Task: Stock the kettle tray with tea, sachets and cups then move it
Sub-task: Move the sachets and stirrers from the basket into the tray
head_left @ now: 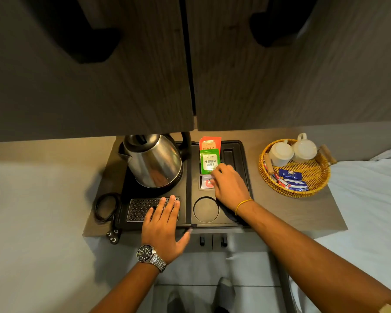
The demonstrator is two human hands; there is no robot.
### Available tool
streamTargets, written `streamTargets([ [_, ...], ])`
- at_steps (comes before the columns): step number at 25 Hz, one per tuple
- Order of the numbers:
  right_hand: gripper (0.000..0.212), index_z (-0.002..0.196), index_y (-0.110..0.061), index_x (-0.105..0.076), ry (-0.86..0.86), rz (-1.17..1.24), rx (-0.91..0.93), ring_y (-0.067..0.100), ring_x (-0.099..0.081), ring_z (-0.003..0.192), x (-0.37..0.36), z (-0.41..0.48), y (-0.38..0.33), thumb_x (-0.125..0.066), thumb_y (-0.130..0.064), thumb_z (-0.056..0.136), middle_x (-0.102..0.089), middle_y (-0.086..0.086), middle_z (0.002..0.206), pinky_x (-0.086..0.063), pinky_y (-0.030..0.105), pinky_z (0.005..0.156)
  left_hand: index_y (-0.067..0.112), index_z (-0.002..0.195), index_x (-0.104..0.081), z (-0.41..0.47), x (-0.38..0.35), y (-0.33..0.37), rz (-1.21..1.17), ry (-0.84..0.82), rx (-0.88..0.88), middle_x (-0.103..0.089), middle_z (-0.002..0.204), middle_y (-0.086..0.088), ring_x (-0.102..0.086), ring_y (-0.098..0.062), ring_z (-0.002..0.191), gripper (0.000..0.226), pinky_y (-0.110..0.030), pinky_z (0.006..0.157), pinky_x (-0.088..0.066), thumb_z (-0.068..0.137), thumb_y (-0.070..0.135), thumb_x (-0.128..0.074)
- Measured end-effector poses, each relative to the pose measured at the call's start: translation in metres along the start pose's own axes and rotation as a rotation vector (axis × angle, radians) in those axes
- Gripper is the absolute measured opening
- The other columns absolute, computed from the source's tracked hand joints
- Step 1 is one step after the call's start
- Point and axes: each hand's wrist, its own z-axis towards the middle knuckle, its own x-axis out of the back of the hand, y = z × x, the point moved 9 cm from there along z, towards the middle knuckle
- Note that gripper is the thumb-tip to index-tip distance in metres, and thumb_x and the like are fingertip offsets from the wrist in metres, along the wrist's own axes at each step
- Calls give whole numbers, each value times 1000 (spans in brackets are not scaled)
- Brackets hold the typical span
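Observation:
A black kettle tray (243, 154) lies on a small wooden counter, with a steel kettle (154, 161) on its left half. An orange tea packet (210, 143) and a green tea packet (210, 162) stand in a slot on the right half. My right hand (230, 188) rests over the small compartment below them, fingertips on a white and red sachet (206, 182); whether it grips the sachet is unclear. My left hand (165, 224) lies flat, fingers spread, on the tray's metal drip grid (138, 208). Two white cups (291, 151) lie in a wicker basket (321, 177) with blue sachets (291, 177).
Two round cup recesses sit at the tray's front right, one (205, 210) in view. A coiled black cord and plug (108, 213) lie left of the tray. Cupboard doors (122, 75) hang close overhead. A white bed (370, 199) borders the counter on the right.

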Motion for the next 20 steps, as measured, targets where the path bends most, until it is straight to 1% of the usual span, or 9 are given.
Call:
streamTargets([
  [2,30,122,-13,-63,88,78,-44,24,-56,106,15,-3,6,-58,-30,98,-57,7,120,-54,40,88,18,157,-43,0,1,-3,10,7,-3,-41,166,-3,-38,-27,153,92,-57,115,-40,82,70,-59],
  [5,26,120,-12,-66,213,153,-126,24,-60,105,50,-10,45,-57,-21,97,-61,8,118,-55,39,89,18,157,-43,1,1,-2,11,6,-2,-41,166,-4,-38,-26,153,92,-56,116,-39,83,71,-58],
  [7,21,111,-11,-70,241,129,-180,27,-64,99,73,-15,80,-59,-13,94,-66,10,112,-56,39,85,17,157,-43,-4,0,-6,13,12,16,-42,165,-4,-38,-26,153,93,-56,116,-39,82,70,-59],
  [10,15,93,-9,-75,226,9,-336,36,-66,87,101,-30,147,-60,-7,88,-72,15,99,-54,39,73,16,157,-43,-7,1,-10,21,24,12,-42,165,-5,-39,-28,153,94,-57,115,-39,81,69,-60],
  [12,14,88,-9,-75,190,-31,-433,39,-67,87,110,-44,188,-61,-5,87,-74,18,94,-55,40,72,15,157,-43,-5,2,-6,31,24,-1,-41,165,-6,-39,-28,152,94,-57,115,-39,81,69,-60],
  [13,15,91,-11,-75,137,-23,-447,40,-68,90,106,-48,200,-62,-5,88,-74,18,96,-57,41,75,15,156,-44,-5,2,-5,39,28,-4,-41,165,-6,-40,-29,152,94,-58,115,-39,81,69,-59],
  [16,28,120,-14,-71,-136,27,-364,34,-65,109,77,-50,205,-65,-13,93,-70,15,121,-54,44,93,13,155,-45,-4,3,-3,52,36,-16,-42,164,-7,-42,-30,151,93,-58,114,-39,82,69,-55],
  [18,37,128,-14,-66,-194,29,-305,32,-62,117,71,-47,201,-69,-16,91,-64,14,132,-51,45,101,12,155,-46,-5,3,-3,64,34,-21,-42,164,-8,-43,-32,150,92,-58,114,-39,85,71,-50],
  [20,38,127,-12,-68,-205,-12,-266,33,-62,117,71,-43,201,-71,-15,89,-64,15,131,-51,47,101,12,155,-46,-4,4,-1,75,19,-16,-43,163,-9,-44,-33,149,92,-59,113,-39,89,76,-35],
])
